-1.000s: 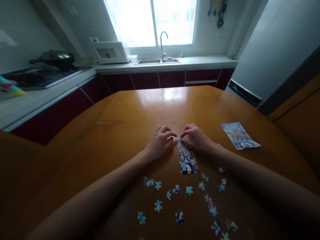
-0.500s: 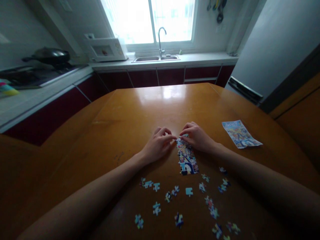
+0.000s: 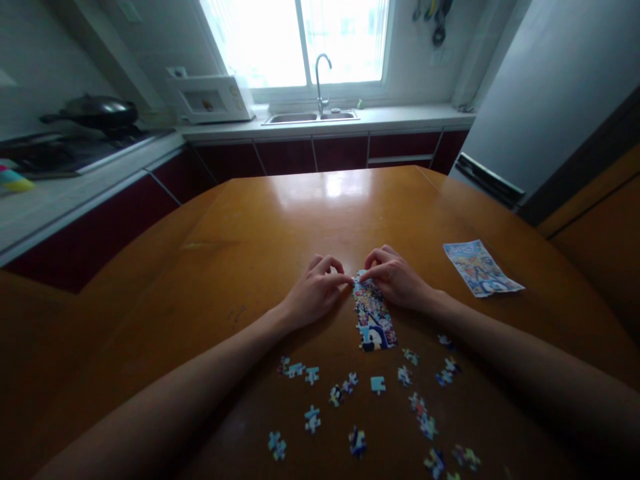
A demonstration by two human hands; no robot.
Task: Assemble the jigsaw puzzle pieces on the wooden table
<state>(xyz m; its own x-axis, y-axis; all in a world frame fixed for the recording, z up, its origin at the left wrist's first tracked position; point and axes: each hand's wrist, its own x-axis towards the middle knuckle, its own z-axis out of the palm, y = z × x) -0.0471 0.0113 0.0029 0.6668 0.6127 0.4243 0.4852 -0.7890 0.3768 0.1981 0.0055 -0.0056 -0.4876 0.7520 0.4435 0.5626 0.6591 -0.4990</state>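
Observation:
A partly joined jigsaw puzzle (image 3: pixel 373 313) lies on the table as a narrow upright strip, a blue cartoon face at its near end. My left hand (image 3: pixel 320 287) is closed, its fingertips pinching at the strip's far left corner. From the other side my right hand (image 3: pixel 395 277) reaches over the far end, thumb and forefinger closed on the top edge and covering part of it. Between me and the strip lie several loose pieces, among them a plain light-blue piece (image 3: pixel 378 385), a dark-patterned piece (image 3: pixel 357 441) and a joined pair (image 3: pixel 277 445).
A creased picture sheet (image 3: pixel 481 270) lies to the right on the wooden table (image 3: pixel 240 233). Beyond the table are a counter with a sink (image 3: pixel 293 118), a white microwave (image 3: pixel 213 100) and a pan (image 3: pixel 100 112) on the stove. A fridge (image 3: pixel 550 100) stands at the right.
The right thumb and fingers have shifted slightly at the puzzle's far end, showing a little more of its top edge. My left hand stays nearly in place.

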